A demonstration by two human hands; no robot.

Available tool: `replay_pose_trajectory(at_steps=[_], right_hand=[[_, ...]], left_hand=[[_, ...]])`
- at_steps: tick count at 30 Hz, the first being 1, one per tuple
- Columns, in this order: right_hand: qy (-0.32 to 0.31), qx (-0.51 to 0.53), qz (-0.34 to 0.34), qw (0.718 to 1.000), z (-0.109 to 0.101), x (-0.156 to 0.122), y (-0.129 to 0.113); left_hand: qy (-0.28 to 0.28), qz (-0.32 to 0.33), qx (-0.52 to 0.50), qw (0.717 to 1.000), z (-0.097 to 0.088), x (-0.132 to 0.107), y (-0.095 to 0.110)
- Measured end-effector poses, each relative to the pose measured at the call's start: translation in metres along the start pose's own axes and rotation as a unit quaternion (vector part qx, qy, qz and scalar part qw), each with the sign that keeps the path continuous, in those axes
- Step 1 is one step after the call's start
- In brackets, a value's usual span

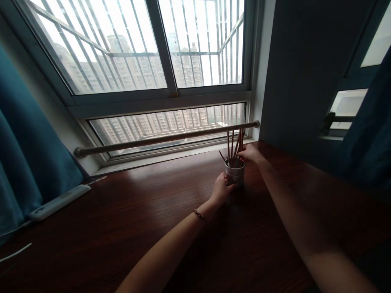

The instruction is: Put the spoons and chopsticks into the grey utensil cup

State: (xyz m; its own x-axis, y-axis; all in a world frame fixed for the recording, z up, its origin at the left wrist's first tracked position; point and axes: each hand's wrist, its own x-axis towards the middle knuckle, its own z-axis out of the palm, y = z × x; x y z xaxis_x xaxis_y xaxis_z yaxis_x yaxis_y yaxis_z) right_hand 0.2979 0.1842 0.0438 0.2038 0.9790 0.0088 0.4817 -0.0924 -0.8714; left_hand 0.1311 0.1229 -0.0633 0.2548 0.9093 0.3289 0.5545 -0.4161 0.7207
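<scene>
A pale cup stands upright on the dark wooden table. Several long, thin brown sticks that look like chopsticks rise out of it, one leaning far to the left. My left hand is wrapped round the cup's left side and lower front, with a braided bracelet on the wrist. At the cup's right rim, my right hand is closed, its fingertips pinching among the chopsticks on that side. Exactly how many it grips is hidden by the fingers. The cup's inside is mostly out of sight.
Behind the cup, a metal rail crosses in front of the barred window. A white power strip lies at the table's left, near a blue curtain and a white cable. A dark wall stands to the right.
</scene>
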Motion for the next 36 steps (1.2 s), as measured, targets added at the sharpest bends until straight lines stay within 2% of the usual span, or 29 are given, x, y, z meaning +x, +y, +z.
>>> replay_pose_trajectory(at_steps=[7, 13, 15, 20, 23, 27, 31, 34, 36], right_hand=[[-0.026, -0.024, 0.007, 0.999, -0.004, -0.006, -0.005], [0.026, -0.121, -0.022, 0.992, -0.011, 0.004, 0.005], [0.022, -0.146, -0.036, 0.988, -0.014, 0.007, 0.007], [-0.09, -0.133, -0.021, 0.987, -0.018, 0.001, 0.003], [-0.158, -0.113, 0.01, 0.981, -0.023, -0.008, -0.001], [-0.209, -0.108, 0.046, 0.971, -0.03, -0.017, -0.004], [-0.212, -0.122, 0.049, 0.968, -0.029, -0.022, -0.007], [-0.177, -0.158, 0.049, 0.97, -0.032, -0.03, -0.016], [-0.116, -0.208, 0.04, 0.97, -0.036, -0.042, -0.029]], left_hand=[[-0.007, -0.015, -0.007, 1.0, 0.0, -0.003, -0.002], [-0.028, -0.016, -0.028, 0.999, -0.003, -0.002, -0.003], [-0.04, -0.017, -0.041, 0.998, -0.005, -0.001, -0.003], [-0.077, -0.02, -0.084, 0.993, -0.009, 0.001, -0.007], [-0.077, -0.027, -0.104, 0.991, -0.017, -0.003, -0.013], [-0.062, -0.018, -0.122, 0.99, -0.048, -0.027, -0.024], [-0.039, 0.004, -0.121, 0.992, -0.098, -0.069, -0.034], [0.0, 0.017, -0.096, 0.995, -0.135, -0.1, -0.039], [0.022, 0.023, -0.079, 0.996, -0.154, -0.117, -0.042]])
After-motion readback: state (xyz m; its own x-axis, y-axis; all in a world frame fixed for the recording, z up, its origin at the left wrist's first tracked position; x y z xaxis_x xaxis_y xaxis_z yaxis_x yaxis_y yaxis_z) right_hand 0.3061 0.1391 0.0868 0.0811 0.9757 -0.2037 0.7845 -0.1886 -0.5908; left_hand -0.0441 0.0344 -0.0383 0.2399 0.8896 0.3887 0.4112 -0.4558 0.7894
